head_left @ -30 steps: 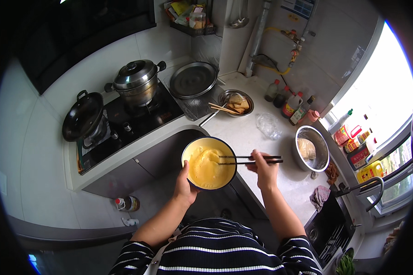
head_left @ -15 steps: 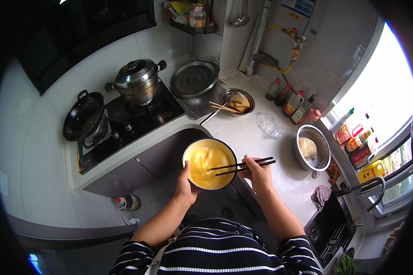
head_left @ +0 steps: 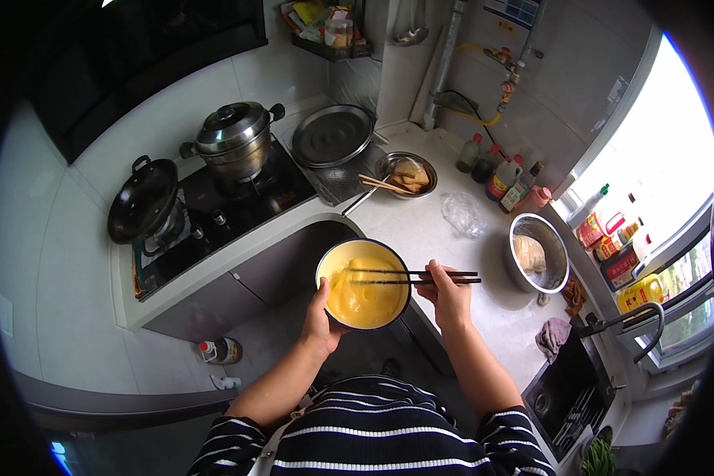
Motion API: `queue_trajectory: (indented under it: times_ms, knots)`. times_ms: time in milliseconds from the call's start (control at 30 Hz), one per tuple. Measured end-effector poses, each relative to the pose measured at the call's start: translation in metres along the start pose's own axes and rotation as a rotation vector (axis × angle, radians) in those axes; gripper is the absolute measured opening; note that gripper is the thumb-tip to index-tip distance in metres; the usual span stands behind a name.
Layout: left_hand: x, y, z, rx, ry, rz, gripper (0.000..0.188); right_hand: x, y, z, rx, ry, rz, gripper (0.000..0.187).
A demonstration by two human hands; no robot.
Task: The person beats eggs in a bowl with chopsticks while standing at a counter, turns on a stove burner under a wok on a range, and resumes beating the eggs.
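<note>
My left hand is closed on the left side of a yellow bowl with a dark rim, thumb at the edge, holding it up in front of me. Inside lies a yellow liquid that looks like beaten egg, its surface swirled. Between the fingers of my right hand is a pair of dark chopsticks, lying almost level across the bowl. Their tips dip into the liquid near its left part and are slightly blurred. The underside of the bowl and some left fingers are hidden.
A steel bowl with a bagged lump stands on the counter at right, by the sink. Farther back are a small bowl of brown pieces and bottles. A lidded pot and wok occupy the stove.
The chopsticks have swung from slanting to nearly level, their tips moving left and away from me in the liquid. My right hand has shifted slightly; the bowl stays put.
</note>
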State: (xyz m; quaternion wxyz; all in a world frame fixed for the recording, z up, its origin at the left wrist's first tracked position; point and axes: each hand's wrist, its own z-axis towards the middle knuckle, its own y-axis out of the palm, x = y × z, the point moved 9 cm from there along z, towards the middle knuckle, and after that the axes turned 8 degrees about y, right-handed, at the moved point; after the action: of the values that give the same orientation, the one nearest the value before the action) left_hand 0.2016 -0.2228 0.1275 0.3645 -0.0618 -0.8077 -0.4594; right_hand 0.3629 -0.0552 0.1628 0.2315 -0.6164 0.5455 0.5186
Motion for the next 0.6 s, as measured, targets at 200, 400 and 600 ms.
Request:
queue_trajectory:
  times_ms: [200,400,600]
  knots:
    - [-0.003,-0.003,0.000,0.001,-0.009,-0.016,0.062,-0.002,-0.003,0.004,-0.018,0.041,0.006,0.026]
    - [-0.001,-0.003,0.001,0.015,-0.007,-0.004,0.062,0.000,-0.009,0.003,-0.027,0.029,0.005,0.024]
    - [-0.001,-0.010,0.005,0.026,-0.010,0.017,0.062,-0.003,-0.003,0.000,-0.059,0.066,-0.005,0.026]
